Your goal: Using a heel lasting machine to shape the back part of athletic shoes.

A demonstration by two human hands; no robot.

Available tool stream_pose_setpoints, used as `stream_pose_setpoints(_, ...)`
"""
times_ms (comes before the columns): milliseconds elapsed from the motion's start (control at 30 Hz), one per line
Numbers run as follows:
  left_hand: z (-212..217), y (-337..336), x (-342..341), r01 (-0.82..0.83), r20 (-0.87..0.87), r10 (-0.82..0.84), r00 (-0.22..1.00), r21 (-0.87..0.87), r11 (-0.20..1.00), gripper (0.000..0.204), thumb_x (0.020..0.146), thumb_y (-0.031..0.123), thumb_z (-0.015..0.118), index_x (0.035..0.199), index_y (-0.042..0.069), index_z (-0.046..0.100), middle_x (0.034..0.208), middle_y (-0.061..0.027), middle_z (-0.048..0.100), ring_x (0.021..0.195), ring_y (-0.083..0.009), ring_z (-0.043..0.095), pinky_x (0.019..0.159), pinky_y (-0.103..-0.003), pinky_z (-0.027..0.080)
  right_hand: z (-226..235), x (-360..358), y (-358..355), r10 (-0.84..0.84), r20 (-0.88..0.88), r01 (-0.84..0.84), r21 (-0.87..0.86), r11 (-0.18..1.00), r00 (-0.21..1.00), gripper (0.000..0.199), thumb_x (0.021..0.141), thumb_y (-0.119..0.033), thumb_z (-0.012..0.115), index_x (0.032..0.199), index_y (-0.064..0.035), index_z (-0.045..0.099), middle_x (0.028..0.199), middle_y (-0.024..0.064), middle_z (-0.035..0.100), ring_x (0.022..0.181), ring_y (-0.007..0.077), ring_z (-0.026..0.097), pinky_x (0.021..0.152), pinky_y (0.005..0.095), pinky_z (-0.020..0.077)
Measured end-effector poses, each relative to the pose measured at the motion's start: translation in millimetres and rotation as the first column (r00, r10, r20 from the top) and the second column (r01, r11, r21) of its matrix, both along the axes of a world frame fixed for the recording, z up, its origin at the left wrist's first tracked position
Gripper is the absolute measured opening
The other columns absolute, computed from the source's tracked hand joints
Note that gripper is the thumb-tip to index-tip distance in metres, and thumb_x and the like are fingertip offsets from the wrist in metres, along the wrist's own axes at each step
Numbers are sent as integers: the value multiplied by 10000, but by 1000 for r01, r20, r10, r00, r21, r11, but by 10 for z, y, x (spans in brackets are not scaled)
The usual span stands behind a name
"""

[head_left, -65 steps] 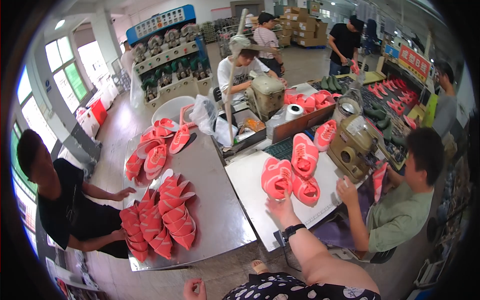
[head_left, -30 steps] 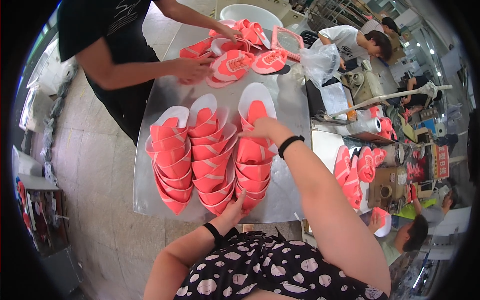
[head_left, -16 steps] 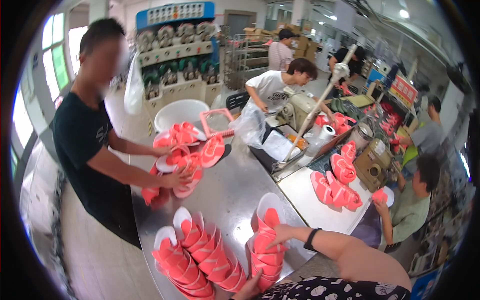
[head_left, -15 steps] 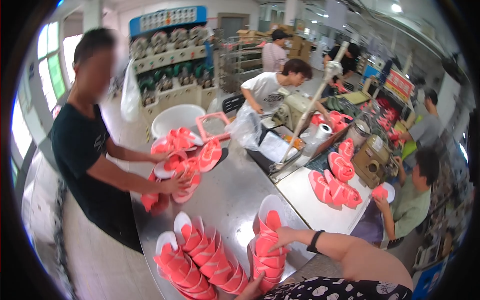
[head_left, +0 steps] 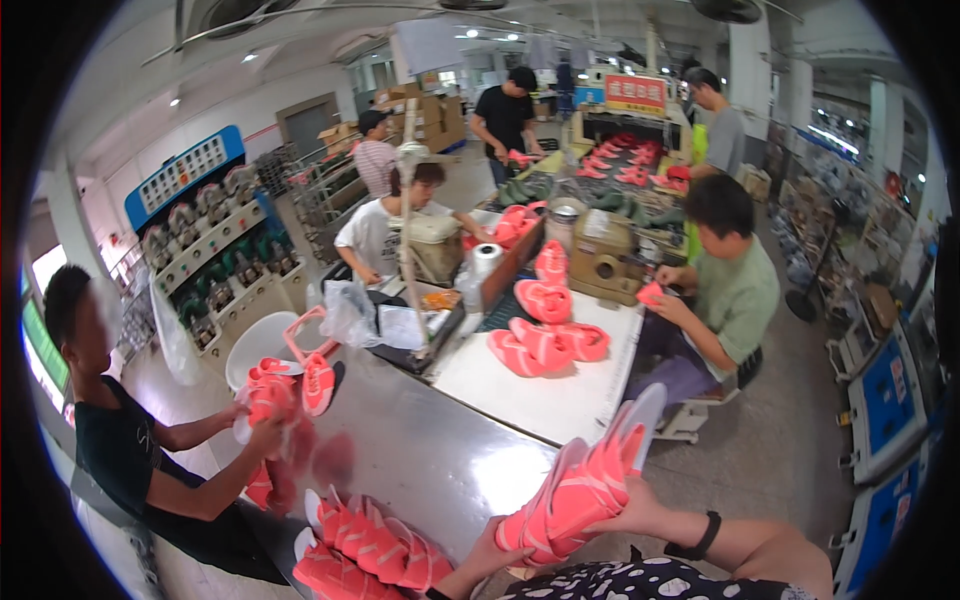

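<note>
A stack of nested coral-pink shoe uppers with pale stripes and white tongues is held between my two hands, tilted up toward the right. My left hand grips its lower left end. My right hand, with a dark band on the wrist, is wrapped round its right side. To the left, two more rows of nested uppers lie on the shiny metal table. Both hands have some fingers hidden behind the stack.
A co-worker at left handles coral uppers. Past the metal table, a white tabletop bears several coral shoes beside a beige machine. A person in light green sits at right. A white tub stands beyond the table's left end.
My view has swung right. The stack I hold has been lifted and tilted rightward, and my right hand has moved from its upper part to its side. The co-worker has picked up uppers.
</note>
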State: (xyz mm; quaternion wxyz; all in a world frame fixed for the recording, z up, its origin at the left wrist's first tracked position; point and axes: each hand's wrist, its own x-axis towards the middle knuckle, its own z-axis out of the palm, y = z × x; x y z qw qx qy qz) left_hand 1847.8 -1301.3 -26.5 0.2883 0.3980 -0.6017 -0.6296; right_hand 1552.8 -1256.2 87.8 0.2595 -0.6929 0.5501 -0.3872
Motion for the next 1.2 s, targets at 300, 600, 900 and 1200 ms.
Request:
stream_pose_setpoints(300,725,1537,-2178,615,271,-568,777,-137,777,865,673,457,856,1327,53,460,1223,-167,582,1148,-236,568,993,-358,454,-422,-1161,3337,-547,558,600,106,793,624,834,582,-194,927,1263,35,502,1193,150,617,1084,254,628,922,380,515)
stream_pose_setpoints(600,712,2841,-4009,902,254,-872,417,3,432,810,733,448,817,1332,85,409,1158,-184,606,1063,-284,614,867,-386,524,-496,-1452,5464,-673,727,893,201,402,139,795,665,-100,874,1318,44,442,1217,141,604,1092,229,614,929,370,509)
stream_pose_setpoints(900,414,4500,-6618,865,-352,-892,284,496,80,896,709,500,802,1368,6,450,1369,-106,524,1271,-229,500,1078,-379,378,-785,-3099,7422,-708,683,955,295,40,-181,571,774,-134,804,1266,5,549,1180,69,639,1069,152,601,938,328,487)
stream_pose_setpoints(1200,312,6517,-9610,929,-460,-888,-15,322,-183,684,832,179,753,1396,12,404,1340,-62,542,1229,-194,524,1054,-366,404,-292,-4982,8667,-535,611,812,442,-381,-583,620,806,-162,784,1316,15,479,1119,89,642,960,144,629,793,285,544)
